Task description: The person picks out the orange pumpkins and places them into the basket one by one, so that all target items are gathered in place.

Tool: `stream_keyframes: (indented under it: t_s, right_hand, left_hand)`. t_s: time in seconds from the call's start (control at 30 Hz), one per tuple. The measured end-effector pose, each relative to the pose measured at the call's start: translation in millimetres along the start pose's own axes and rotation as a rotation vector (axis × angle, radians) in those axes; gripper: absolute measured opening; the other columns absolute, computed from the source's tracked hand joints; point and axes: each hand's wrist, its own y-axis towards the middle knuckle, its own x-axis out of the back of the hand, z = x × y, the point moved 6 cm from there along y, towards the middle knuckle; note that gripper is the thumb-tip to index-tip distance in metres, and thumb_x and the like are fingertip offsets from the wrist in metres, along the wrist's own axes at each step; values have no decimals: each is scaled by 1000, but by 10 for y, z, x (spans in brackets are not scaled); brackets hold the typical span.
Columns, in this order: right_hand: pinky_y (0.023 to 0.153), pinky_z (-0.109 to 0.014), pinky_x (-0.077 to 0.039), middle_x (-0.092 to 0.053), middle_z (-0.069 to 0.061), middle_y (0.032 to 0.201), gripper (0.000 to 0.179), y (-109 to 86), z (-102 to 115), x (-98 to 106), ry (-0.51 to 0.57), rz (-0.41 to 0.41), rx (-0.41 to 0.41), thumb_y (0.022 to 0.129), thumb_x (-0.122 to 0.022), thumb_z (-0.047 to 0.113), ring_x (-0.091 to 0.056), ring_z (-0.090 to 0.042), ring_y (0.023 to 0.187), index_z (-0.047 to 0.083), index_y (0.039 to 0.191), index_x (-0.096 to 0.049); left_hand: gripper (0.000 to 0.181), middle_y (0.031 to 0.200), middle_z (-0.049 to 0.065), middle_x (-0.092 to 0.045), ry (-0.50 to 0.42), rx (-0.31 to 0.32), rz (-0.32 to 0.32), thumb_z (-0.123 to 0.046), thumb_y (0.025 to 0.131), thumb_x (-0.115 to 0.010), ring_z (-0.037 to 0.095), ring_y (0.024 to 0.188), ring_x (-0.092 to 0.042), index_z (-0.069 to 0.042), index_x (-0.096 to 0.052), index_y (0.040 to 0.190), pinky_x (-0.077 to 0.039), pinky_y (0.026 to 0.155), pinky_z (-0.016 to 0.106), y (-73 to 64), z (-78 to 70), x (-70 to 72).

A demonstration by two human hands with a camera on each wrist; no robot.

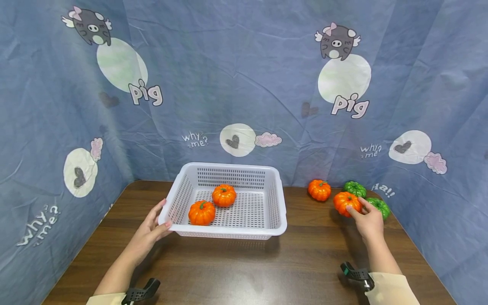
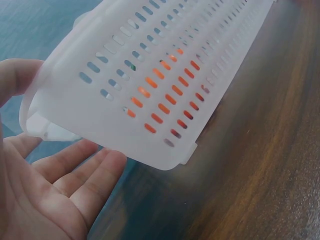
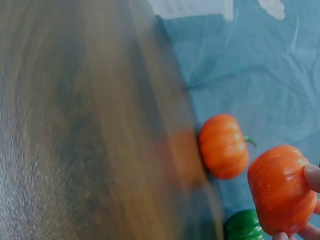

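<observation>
Pinches an orange pumpkin (image 1: pixel 343 203) between the thumb and fingertips of the right hand (image 1: pixel 371 222), well to the right of the white basket (image 1: pixel 228 231), by the side turned away from it. Perhaps just off the table (image 1: pixel 236 271), though hard to judge with the underside out of sight. Holds the basket by its near left corner in the left hand (image 1: pixel 148 231), with thumb at the near rim and fingers along the left side. To do this step well, press the glossy ribs firmly enough to stop a roll, without squeezing; rise straight up before any sideways travel, so as not to nudge the far green pumpkin (image 1: pixel 354 189) or the near green pumpkin (image 1: pixel 379 207), both farther right of the basket than the held one. Mind also the loose orange pumpkin (image 1: pixel 318 190), to the right of the basket but closer to it, and pass above rather than through. With the left hand, brace the basket lightly and avoid tipping the corner, given the front orange pumpkin (image 1: pixel 202 214) inside near the basket's near left corner and the back orange pumpkin (image 1: pixel 224 196) inside, just behind and closer to the basket's middle, both round enough to roll. Beyond the basket, find the blue curtain (image 1: pixel 244 63) with printed pigs, hanging along the far side.
</observation>
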Motion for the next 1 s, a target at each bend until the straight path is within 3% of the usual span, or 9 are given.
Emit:
stream_keyframes:
  t_s: [0.1,0.17,0.37,0.63,1.0]
  right_hand:
    - [81,-15,-50,-39,-26,153,64,-35,57,27,14,0,21,94,-71,23,-45,-41,134,4,149,-45]
    - [71,-7,-43,-40,-24,153,64,-62,100,44,25,1,30,94,-72,23,-47,-39,134,5,149,-46]
    - [80,-13,-50,-43,-20,152,65,-145,255,70,29,11,59,92,-74,28,-48,-37,133,7,149,-48]
    - [74,-1,-38,-47,-21,149,64,-276,522,11,30,52,165,92,-74,28,-50,-37,131,4,146,-50]
    - [88,-15,-38,-60,-19,136,59,-492,851,-186,29,91,285,91,-76,26,-55,-28,122,6,142,-56]
  left_hand:
    - [73,150,37,-30,-4,2,0,-5,102,-53,5,112,-59,-8,-9,160,-52,88,23,1,-1,-4]
    - [73,150,38,-30,-9,2,0,-5,102,-53,4,112,-59,-8,-9,160,-52,88,22,4,-1,-7]
    - [72,148,40,-30,-27,-12,1,-3,102,-52,3,111,-60,-6,-10,159,-53,87,22,3,-5,-10]
    - [72,147,41,-30,-36,-13,-7,-4,101,-53,3,109,-60,-6,-11,159,-54,86,23,-5,-5,2]
    - [72,150,40,-28,-27,-10,3,-4,102,-52,2,111,-59,-8,-10,160,-53,87,21,7,2,0]
